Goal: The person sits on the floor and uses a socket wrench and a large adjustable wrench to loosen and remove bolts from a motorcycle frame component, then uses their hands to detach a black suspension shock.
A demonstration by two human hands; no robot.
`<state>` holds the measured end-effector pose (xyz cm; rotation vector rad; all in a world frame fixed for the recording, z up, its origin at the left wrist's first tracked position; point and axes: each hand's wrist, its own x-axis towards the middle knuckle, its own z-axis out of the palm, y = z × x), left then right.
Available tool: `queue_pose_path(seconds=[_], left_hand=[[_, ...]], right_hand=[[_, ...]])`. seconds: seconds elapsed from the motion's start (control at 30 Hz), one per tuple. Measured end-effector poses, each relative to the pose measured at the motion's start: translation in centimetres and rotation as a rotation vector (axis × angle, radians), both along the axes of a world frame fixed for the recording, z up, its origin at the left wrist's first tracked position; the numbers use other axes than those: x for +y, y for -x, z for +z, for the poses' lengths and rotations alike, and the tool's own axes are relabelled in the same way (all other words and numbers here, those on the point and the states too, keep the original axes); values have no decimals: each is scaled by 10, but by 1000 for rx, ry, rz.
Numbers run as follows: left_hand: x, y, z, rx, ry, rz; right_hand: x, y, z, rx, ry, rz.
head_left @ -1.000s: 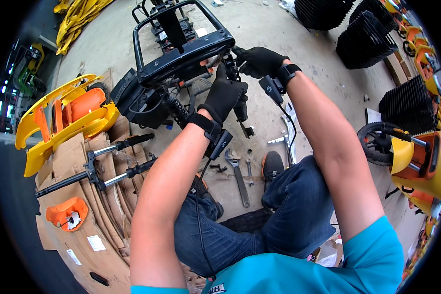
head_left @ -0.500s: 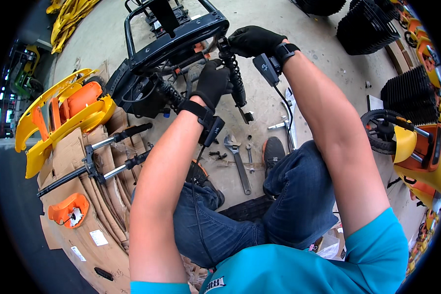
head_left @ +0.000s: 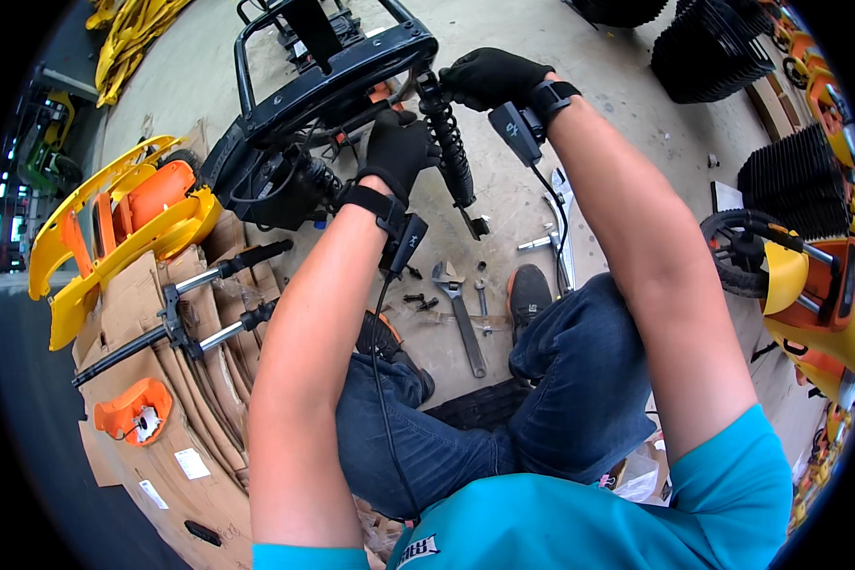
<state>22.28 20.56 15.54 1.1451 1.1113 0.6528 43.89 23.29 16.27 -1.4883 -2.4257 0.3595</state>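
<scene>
A black scooter-like frame [head_left: 337, 87] with a rear carrier stands in front of me. On its right side hangs a black coil-spring shock absorber [head_left: 451, 147], its lower end free above the floor. My right hand [head_left: 494, 80], in a black glove, is closed at the top of this shock, fingertips against the mount; what they pinch is hidden. Just left of the spring, my gloved left hand [head_left: 397, 152] has its fingers curled in under the frame, and I cannot see what they hold. A second spring shock [head_left: 321, 179] is on the frame's left side.
Between my feet and the frame lie an adjustable wrench [head_left: 460, 321], a small spanner [head_left: 483, 296] and several black bolts [head_left: 422, 303]. A ratchet-like tool [head_left: 532, 244] is by my right foot. Fork tubes [head_left: 176, 318] and yellow-orange body panels [head_left: 128, 223] rest on cardboard [head_left: 204, 408].
My left hand has shifted slightly left and away from the shock's spring. The frame and shock have moved a little left. My right hand stays at the shock's top.
</scene>
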Motion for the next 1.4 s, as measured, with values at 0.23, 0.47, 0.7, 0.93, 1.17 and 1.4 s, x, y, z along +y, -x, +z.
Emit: queue_pose_path(seconds=[0.23,0.47,0.7,0.93,1.17,1.4], left_hand=[[30,6,-27,812,-752,-375],[13,-22,-6,262,-222,-142],[24,-34,-27,330,-329,-130],[30,-35,-28,421,-295,-126],[37,-36,-35,380,-411,-170],[37,-32,-35,419,-306,-150]], right_hand=[[-17,28,25,749,776,-685],[-19,16,22,539,546,-380],[1,-1,-8,373,-271,96],[-7,18,16,333,514,-441],[9,-14,-11,44,-400,331],[-19,16,25,563,606,-414]])
